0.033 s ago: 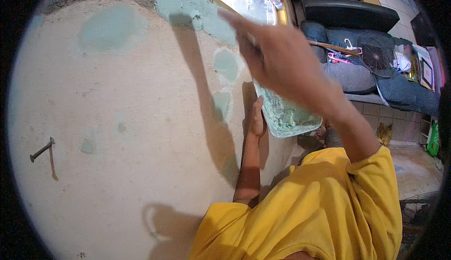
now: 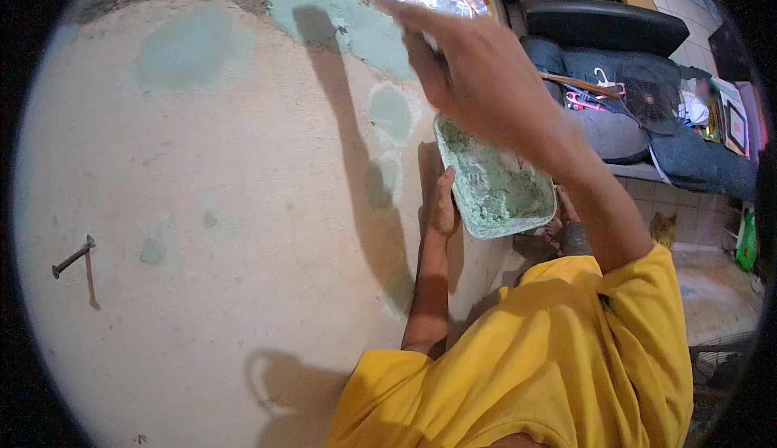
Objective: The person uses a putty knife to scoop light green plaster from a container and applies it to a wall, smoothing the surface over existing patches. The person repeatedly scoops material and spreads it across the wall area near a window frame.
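The left hand (image 2: 444,205) grips a pale-green, rectangular, plastic-looking tray (image 2: 506,230), presumably keeping green paste (image 2: 495,195) handy; the right hand's (image 2: 477,80) grasp cannot be told.

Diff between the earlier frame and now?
Right hand moved slightly up in the picture, baring more of the green-smeared tray. No visible grasp or release. Unchanged: left hand on the tray's side, nail in the wall.

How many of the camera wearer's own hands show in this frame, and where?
2: the left hand holds the left side of the tray, which partly hides it; the right hand, raised and blurred, covers the tray's upper part in this view.
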`<state>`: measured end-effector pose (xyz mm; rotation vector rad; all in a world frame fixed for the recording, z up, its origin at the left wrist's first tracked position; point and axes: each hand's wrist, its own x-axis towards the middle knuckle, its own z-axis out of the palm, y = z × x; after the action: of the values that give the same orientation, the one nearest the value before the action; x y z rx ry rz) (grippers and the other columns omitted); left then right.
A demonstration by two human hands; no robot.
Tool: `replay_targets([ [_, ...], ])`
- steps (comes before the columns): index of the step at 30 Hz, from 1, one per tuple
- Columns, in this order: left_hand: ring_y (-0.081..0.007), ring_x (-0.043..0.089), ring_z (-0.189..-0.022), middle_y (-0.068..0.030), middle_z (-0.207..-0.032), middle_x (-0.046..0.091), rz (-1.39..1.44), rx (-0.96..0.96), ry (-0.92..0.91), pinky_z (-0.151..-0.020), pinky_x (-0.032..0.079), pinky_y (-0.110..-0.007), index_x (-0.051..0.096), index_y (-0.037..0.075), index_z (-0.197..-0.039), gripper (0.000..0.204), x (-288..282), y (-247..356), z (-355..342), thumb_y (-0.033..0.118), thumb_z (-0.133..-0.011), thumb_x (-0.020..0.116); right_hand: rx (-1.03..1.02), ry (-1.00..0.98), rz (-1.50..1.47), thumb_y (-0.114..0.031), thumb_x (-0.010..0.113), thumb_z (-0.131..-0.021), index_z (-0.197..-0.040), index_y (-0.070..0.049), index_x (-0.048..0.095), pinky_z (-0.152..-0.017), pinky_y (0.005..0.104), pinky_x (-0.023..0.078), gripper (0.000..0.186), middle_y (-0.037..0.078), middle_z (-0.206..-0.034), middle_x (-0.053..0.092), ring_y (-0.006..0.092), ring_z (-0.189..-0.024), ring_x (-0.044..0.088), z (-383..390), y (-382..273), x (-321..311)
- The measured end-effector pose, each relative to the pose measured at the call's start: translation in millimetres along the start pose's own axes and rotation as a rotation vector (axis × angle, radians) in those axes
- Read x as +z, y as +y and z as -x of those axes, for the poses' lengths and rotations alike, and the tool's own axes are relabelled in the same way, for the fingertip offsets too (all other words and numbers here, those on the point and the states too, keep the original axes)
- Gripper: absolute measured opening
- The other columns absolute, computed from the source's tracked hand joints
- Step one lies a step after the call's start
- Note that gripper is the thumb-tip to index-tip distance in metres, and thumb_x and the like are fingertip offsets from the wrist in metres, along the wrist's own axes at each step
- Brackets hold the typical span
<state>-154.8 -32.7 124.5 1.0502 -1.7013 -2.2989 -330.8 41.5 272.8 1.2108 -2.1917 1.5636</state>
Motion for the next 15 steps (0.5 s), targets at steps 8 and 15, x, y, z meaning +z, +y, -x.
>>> replay_targets([
  [8, -0.0226, 0.042, -0.119, -0.0117, -0.129, 0.046, -0.242, 0.009, 0.293, -0.104, 0.026, -0.032, 0.039, -0.002, -0.132, 0.06, -26.1, -31.5, -13.1, 0.043, -0.092, 0.039, 0.02, -0.169, -0.08, -0.009, 0.052, -0.081, -0.129, -0.006, 0.045, -0.056, 0.0439, 0.047, 0.049, 0.018, -0.068, 0.058, 0.0333, -0.062, 0.06, 10.3, -4.3, 50.1],
  [15, -0.0221, 0.042, -0.12, -0.0108, -0.13, 0.046, -0.033, -0.017, 0.161, -0.105, 0.025, -0.032, 0.038, -0.001, -0.133, 0.058, -13.4, -14.6, -14.0, 0.042, -0.093, 0.038, 0.085, -0.431, 0.022, -0.007, 0.055, -0.082, -0.14, -0.016, 0.033, -0.056, 0.0394, 0.047, 0.062, 0.014, -0.074, 0.057, 0.0285, -0.062, 0.059, 59.4, -11.9, 2.1],
])
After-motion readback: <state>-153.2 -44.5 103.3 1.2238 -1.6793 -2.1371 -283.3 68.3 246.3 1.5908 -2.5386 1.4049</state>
